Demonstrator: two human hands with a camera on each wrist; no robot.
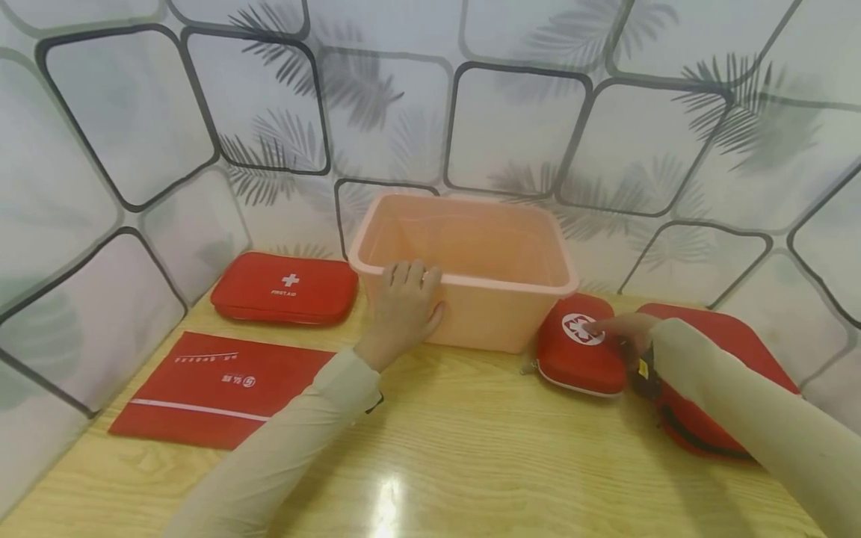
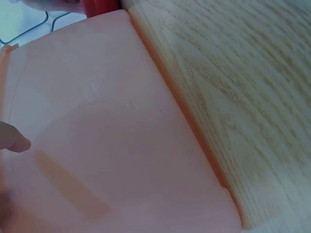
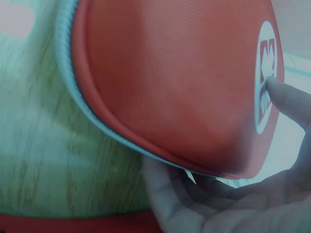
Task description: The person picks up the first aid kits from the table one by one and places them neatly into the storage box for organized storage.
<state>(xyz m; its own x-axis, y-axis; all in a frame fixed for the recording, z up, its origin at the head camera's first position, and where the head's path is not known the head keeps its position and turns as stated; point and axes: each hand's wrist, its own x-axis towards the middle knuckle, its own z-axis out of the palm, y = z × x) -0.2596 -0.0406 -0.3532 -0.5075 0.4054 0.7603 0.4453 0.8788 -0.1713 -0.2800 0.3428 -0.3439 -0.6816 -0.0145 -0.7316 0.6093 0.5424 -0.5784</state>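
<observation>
In the head view my left hand (image 1: pixel 402 310) grips the front rim of a peach plastic bin (image 1: pixel 477 317), fingers over the edge and thumb outside. The thumb and the bin's outer wall (image 2: pixel 126 121) show in the left wrist view; the fingers inside are hidden. My right hand (image 1: pixel 627 329) holds a small red zippered case (image 1: pixel 578 355) with a white round emblem. In the right wrist view, the thumb lies on the emblem and the fingers curl round the edge of the case (image 3: pixel 170 87). The case stands beside the bin's right front corner, its base near the table.
A red first aid case (image 1: pixel 289 299) lies left of the bin. In front of it is a flat red pouch (image 1: pixel 222 385) with a white stripe. A larger red case (image 1: pixel 716 329) lies at the right, partly behind my right forearm. Patterned walls stand behind the wooden table (image 1: pixel 471 448).
</observation>
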